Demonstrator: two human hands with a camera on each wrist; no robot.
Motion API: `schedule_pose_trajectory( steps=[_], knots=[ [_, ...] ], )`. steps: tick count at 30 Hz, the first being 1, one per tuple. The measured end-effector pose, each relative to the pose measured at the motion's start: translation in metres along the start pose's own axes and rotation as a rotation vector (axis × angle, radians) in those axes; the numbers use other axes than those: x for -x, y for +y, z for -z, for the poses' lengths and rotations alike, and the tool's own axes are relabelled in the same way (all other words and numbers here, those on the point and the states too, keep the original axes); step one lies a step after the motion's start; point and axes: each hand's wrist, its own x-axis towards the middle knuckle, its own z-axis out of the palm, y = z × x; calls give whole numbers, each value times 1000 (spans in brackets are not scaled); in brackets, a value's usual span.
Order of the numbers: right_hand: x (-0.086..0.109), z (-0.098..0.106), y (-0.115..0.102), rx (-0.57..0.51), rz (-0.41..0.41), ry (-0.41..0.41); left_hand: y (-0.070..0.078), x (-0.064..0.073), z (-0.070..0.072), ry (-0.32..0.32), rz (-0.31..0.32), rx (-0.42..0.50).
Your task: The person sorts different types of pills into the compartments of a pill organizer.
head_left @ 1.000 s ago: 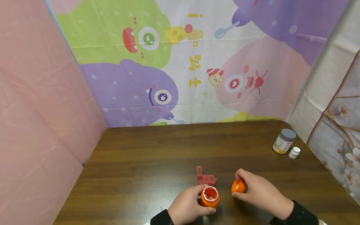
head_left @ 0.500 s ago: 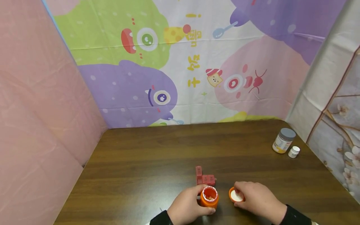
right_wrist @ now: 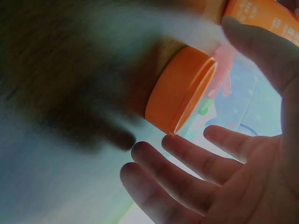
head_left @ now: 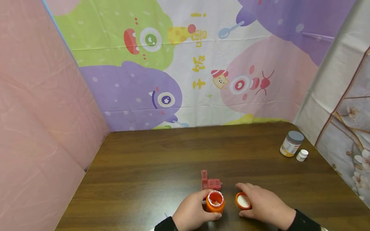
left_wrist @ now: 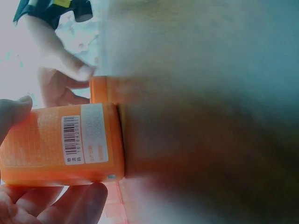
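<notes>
My left hand grips an upright orange bottle by its sides, thumb nearest me. The bottle's mouth is uncovered, and small pale pieces show inside it. A label with a barcode faces the left wrist camera. To the right, an orange screw cap lies on the table with its white lining facing up. Around the cap, my right hand is spread, fingers and thumb apart; one fingertip is right at the cap's rim in the right wrist view. Just behind the bottle sits a red pill organizer with one lid raised.
At the back right of the wooden table stand a jar with a grey lid and a small white bottle. Behind the table hangs a cartoon-printed cloth, with a pink cloth along the left side.
My right hand has lowered the orange cap to the table, turned it lining up and let go of it. My left hand and the bottle have stayed in place.
</notes>
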Motion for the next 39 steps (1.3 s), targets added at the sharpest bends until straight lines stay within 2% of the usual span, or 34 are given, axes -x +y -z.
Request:
schedule_pose_trajectory(
  steps=[7, 12, 15, 18, 20, 24, 28, 32, 35, 39],
  knots=[
    [5, 8, -2, -47, -12, 36, 2, -2, 0, -19, -8, -60],
    [8, 9, -6, -33, 23, 125, 1, 0, 2, -19, 10, -26],
    [11, 8, -7, -4, 62, 210, -1, 3, 6, 37, 14, -21],
    [13, 7, -7, 35, 96, 285, -3, 7, 17, 119, -26, -39],
    [14, 7, -5, 49, 108, 307, -5, 8, 27, 176, -61, -61],
    [16, 9, -3, 48, 107, 303, -8, 7, 48, 260, -67, -156],
    [17, 10, -3, 54, 110, 305, -11, 4, 63, 308, -7, -304],
    [19, 10, -3, 65, 115, 324, -14, -2, 68, 282, 42, -432],
    [21, 10, -4, 68, 118, 340, -16, -7, 67, 245, 21, -521],
    [24, 9, -4, 59, 122, 341, -19, -13, 65, 232, -40, -628]
  ],
)
